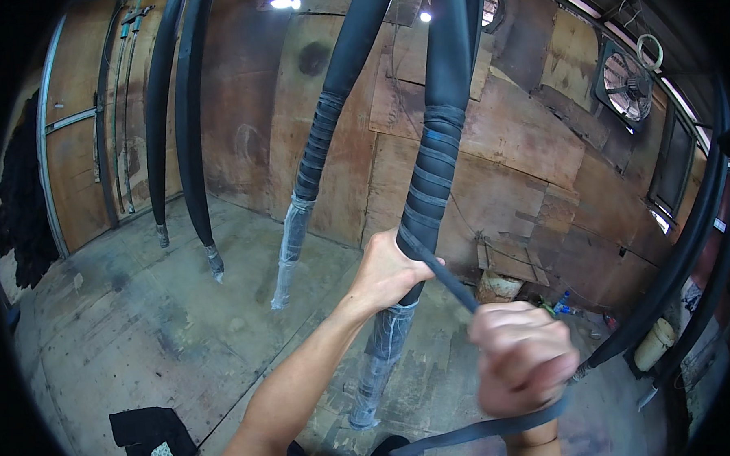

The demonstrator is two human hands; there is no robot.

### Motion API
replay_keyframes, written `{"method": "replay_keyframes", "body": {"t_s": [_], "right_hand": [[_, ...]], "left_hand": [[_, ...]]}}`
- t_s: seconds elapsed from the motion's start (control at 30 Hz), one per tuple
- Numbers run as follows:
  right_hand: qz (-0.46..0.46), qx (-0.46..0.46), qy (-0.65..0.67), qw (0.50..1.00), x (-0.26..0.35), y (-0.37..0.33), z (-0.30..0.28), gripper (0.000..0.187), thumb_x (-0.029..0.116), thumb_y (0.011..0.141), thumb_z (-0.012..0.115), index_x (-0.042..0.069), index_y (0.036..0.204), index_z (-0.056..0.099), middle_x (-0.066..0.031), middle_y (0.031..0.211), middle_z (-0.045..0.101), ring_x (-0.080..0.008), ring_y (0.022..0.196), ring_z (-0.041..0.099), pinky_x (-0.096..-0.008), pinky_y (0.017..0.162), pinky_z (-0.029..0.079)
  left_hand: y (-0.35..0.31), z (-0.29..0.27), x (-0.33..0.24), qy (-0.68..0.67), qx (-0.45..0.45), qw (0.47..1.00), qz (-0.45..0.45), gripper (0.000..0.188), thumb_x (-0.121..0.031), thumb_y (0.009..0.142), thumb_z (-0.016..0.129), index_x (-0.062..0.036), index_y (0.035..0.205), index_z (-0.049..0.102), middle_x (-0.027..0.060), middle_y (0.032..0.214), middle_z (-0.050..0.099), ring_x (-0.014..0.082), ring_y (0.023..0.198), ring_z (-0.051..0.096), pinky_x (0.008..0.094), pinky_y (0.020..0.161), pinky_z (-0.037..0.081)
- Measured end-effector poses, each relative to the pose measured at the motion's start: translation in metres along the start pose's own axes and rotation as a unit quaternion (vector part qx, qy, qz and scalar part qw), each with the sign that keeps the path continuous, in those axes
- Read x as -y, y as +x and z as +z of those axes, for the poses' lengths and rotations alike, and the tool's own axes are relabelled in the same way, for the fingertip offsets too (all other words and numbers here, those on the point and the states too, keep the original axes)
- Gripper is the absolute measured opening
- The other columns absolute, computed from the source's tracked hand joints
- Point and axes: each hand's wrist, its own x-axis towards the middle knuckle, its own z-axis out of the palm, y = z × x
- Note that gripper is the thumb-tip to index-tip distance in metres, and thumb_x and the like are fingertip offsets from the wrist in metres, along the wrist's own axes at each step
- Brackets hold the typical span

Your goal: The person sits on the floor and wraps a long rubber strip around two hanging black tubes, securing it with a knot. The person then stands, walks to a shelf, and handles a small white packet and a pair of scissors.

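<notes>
Plywood (532, 139) behind, right hand (524, 355) holds strip (451, 284), left hand (390, 269) grips blue-marked tube (445, 86).

Low and left of the right-hand fingers (522, 329), a black cloth (155, 426) on the floor; beyond them, a pale bucket (498, 288) near patched wooden wall panels (532, 135); farther right, a cream container (655, 345); high to the right, a wall fan (624, 85); high to the left, a bright lamp (283, 2).
</notes>
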Motion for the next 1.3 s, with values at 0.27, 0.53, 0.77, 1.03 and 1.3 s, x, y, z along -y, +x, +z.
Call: {"method": "replay_keyframes", "body": {"t_s": [0.27, 0.53, 0.77, 1.03, 1.3], "right_hand": [[0.149, -0.366, 0.254, 0.883, -0.084, -0.044, -0.097, 0.054, 0.044, 0.112, 0.027, 0.021, 0.063, 0.021, 0.0067, 0.049, 0.015, -0.0102, 0.043, 0.01, -0.0276, 0.041, 0.02], [0.31, -0.396, 0.451, 0.737, -0.245, -0.043, -0.031, 0.042, 0.038, 0.107, 0.046, 0.021, 0.07, 0.05, 0.0078, 0.056, 0.042, -0.0059, 0.043, 0.027, -0.0224, 0.036, 0.025], [0.04, 0.013, 0.787, 0.616, -0.273, -0.013, 0.036, 0.036, 0.029, 0.084, 0.084, 0.016, 0.081, 0.051, 0.009, 0.067, 0.041, -0.0043, 0.054, 0.031, -0.018, 0.053, 0.034], [0.098, -0.126, 0.814, 0.558, -0.243, -0.027, 0.043, 0.057, 0.029, 0.058, 0.101, 0.012, 0.091, 0.058, 0.0099, 0.071, 0.043, -0.0043, 0.062, 0.037, -0.0211, 0.062, 0.04], [0.542, 0.034, 0.293, 0.787, -0.194, -0.104, -0.035, 0.043, 0.043, 0.102, 0.06, 0.006, 0.124, 0.058, -0.01, 0.121, 0.065, -0.0191, 0.101, 0.066, -0.0387, 0.087, 0.055]], "left_hand": [[-0.011, -0.007, -0.015, -0.079, 0.086, 0.992, -0.045, 0.027, -0.016, 0.077, 0.085, -0.0014, 0.086, 0.065, 0.0013, 0.08, 0.065, 0.0094, 0.074, 0.059, 0.028, 0.068, 0.049], [-0.021, -0.002, -0.024, -0.148, 0.126, 0.977, -0.089, 0.045, -0.024, 0.077, 0.089, -0.0006, 0.11, 0.069, 0.0054, 0.092, 0.069, 0.0116, 0.084, 0.065, 0.0285, 0.078, 0.053], [-0.025, -0.007, -0.018, -0.302, 0.173, 0.931, -0.106, 0.073, -0.025, 0.078, 0.088, -0.0013, 0.136, 0.05, 0.0095, 0.106, 0.068, 0.0176, 0.093, 0.068, 0.0314, 0.082, 0.055], [-0.03, 0.007, -0.002, -0.34, 0.104, 0.932, -0.067, 0.062, -0.023, 0.08, 0.086, 0.001, 0.129, 0.057, 0.0092, 0.112, 0.067, 0.0177, 0.102, 0.066, 0.0315, 0.091, 0.052], [-0.019, 0.026, 0.018, -0.221, -0.03, 0.975, 0.019, 0.038, -0.019, 0.082, 0.087, 0.0025, 0.108, 0.069, 0.0055, 0.094, 0.072, 0.0102, 0.083, 0.065, 0.0286, 0.08, 0.054]]}}
